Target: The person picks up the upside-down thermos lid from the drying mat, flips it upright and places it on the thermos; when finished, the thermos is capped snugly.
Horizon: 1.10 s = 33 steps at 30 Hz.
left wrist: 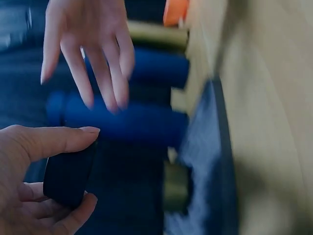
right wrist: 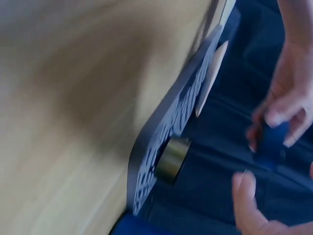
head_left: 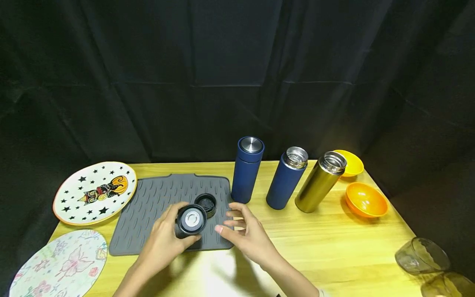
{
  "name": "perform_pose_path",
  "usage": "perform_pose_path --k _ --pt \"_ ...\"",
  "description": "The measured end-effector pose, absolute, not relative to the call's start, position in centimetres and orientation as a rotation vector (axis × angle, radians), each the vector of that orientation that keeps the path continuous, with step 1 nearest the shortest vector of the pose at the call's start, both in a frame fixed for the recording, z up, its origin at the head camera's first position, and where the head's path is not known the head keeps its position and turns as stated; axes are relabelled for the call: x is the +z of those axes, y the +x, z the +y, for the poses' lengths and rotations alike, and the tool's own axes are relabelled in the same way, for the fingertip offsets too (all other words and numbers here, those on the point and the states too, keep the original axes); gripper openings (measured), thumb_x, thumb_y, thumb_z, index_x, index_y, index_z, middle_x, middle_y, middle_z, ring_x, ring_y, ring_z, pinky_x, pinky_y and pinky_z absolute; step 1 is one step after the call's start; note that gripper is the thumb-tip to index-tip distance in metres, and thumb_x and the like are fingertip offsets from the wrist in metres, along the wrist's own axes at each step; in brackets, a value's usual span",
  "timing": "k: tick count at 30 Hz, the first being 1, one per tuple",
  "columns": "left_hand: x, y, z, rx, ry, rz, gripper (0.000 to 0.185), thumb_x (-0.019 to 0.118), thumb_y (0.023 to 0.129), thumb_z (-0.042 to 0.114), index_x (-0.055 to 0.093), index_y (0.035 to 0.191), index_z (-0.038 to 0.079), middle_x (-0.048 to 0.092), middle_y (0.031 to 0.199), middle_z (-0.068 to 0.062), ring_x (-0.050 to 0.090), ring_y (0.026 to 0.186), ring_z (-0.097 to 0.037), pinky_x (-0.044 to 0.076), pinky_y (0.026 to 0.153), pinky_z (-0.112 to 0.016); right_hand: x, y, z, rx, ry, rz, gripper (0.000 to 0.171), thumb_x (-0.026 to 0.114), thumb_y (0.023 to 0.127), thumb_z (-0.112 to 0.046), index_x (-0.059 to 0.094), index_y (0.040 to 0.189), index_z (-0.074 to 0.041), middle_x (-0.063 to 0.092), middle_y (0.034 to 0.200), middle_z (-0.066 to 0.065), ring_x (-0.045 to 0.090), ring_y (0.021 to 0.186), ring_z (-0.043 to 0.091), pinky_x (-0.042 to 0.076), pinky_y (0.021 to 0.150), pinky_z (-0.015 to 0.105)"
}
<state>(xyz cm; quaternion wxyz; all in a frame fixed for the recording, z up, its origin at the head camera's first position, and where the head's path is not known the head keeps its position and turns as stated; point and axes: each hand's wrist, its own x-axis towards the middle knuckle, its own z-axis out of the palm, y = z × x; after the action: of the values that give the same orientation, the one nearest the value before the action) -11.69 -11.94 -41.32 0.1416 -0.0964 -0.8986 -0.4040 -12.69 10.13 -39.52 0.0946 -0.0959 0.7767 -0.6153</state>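
1. Black lid (head_left: 191, 220) sits in the left hand (head_left: 163, 241), fingers and thumb curled round its side, its pale round inner face turned up toward the head camera. It is held just above the near edge of the grey mat (head_left: 148, 206).
2. Right hand (head_left: 246, 233) hovers just beside the lid, fingers loosely spread and holding nothing; it does not touch the lid.
3. On the mat, just behind the held lid, lies a second black lid (head_left: 206, 203).
4. Behind the mat stand 3 flasks: a capped blue flask (head_left: 246, 170), an open blue flask (head_left: 286, 178) and an open gold flask (head_left: 320, 182).
5. Right of them are 2 orange bowls (head_left: 365, 200), 1 partly hidden behind the gold flask.
6. A star-patterned plate (head_left: 94, 192) and a flowered plate (head_left: 61, 264) lie at the left of the wooden table (head_left: 334, 247); 2 clear glasses (head_left: 421, 255) lie at the near right corner.
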Motion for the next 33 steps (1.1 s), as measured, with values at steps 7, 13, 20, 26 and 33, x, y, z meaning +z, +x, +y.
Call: perform_pose_path --k 7,13,20,26,33 --pt "-40.5 -9.5 -9.1 -1.075 -0.453 -2.512 0.076 0.095 0.059 0.013 0.057 0.125 0.011 0.064 0.116 -0.001 0.066 0.104 -0.016 0.056 0.086 -0.039 -39.8 -11.5 10.0 -1.907 -0.33 1.912 0.057 0.066 0.095 -0.022 0.043 0.14 0.005 0.061 0.125 0.022 0.068 0.1 0.021 0.057 0.085 0.034" --pt "-40.9 -8.9 -8.3 -0.979 -0.576 -2.437 0.078 0.095 0.059 0.014 0.056 0.127 0.012 0.062 0.121 0.001 0.064 0.108 -0.015 0.056 0.088 -0.037 -40.1 -10.9 10.0 -1.953 -0.337 1.814 0.045 0.064 0.096 -0.016 0.05 0.131 0.009 0.068 0.115 0.015 0.07 0.084 0.013 0.059 0.077 0.03" --pt "-40.9 -8.4 -8.1 -0.984 -0.62 -2.441 0.083 0.094 0.064 0.027 0.052 0.134 0.013 0.056 0.132 0.002 0.06 0.117 -0.015 0.054 0.094 -0.039 -40.1 -10.4 10.3 -1.984 -0.311 1.871 0.045 0.067 0.093 -0.011 0.051 0.129 0.01 0.07 0.107 0.016 0.07 0.076 0.01 0.058 0.069 0.025" --pt "-40.2 -8.2 -8.0 -1.448 -0.452 -2.551 0.086 0.088 0.071 0.045 0.044 0.143 0.031 0.051 0.136 0.013 0.057 0.12 -0.013 0.05 0.098 -0.041 -40.8 -9.4 10.6 -1.891 -0.63 2.414 0.036 0.074 0.089 -0.011 0.061 0.122 -0.005 0.072 0.101 0.011 0.069 0.079 0.007 0.057 0.067 0.023" --pt "-40.1 -8.4 -8.3 -1.989 -0.525 -2.399 0.069 0.082 0.082 0.019 0.048 0.142 0.019 0.056 0.139 -0.006 0.058 0.122 -0.017 0.047 0.102 -0.027 -41.5 -9.5 11.2 -1.534 -1.38 3.172 0.029 0.07 0.087 -0.008 0.064 0.115 -0.004 0.07 0.105 0.008 0.07 0.085 0.017 0.057 0.073 0.024"
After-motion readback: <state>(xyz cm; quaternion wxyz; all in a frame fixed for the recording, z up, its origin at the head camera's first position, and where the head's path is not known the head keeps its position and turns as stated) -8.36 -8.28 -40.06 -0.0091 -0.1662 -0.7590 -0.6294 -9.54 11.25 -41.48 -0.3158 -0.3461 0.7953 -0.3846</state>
